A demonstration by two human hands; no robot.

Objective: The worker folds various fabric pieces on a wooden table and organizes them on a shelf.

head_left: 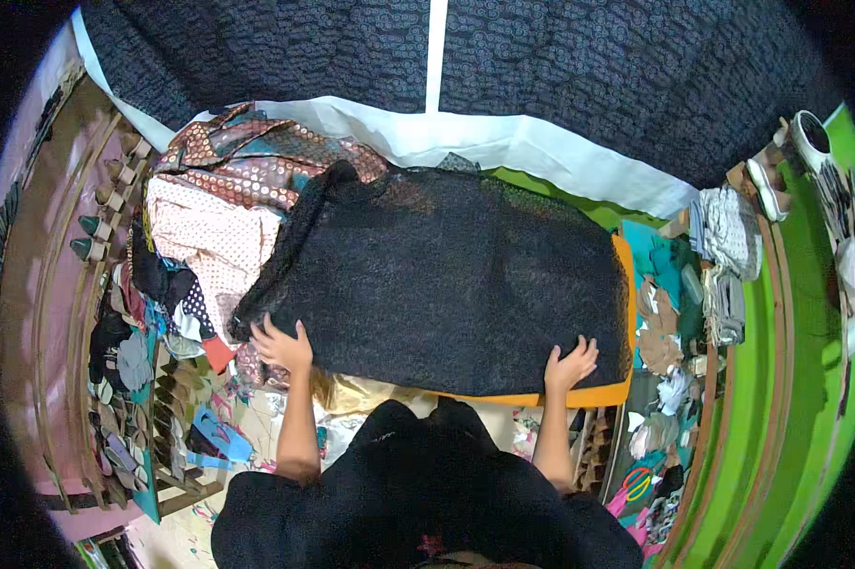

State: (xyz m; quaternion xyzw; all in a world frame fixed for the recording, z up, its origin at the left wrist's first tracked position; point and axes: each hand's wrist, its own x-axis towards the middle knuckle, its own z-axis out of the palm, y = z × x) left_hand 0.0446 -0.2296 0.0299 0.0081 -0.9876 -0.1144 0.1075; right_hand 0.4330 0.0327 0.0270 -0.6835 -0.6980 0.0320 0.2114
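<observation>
A wide black lace-like fabric (446,284) lies spread over an orange board or sheet (622,275), whose rim shows along the right and front. On the fabric's left front corner rests my left hand (283,346), fingers spread and thumb apart. My right hand (572,365) lies near the right front edge, with its fingers stretched out over the black fabric. Neither hand grips anything that I can see. Along its left side the fabric is bunched into a loose fold.
White dotted cloth (214,228) and brown patterned cloth (257,156) are heaped at the left. Shoe racks with sandals (115,446) stand on the left. Small garments and folded cloths (729,303) lie at the right. A dark patterned curtain (589,76) hangs behind.
</observation>
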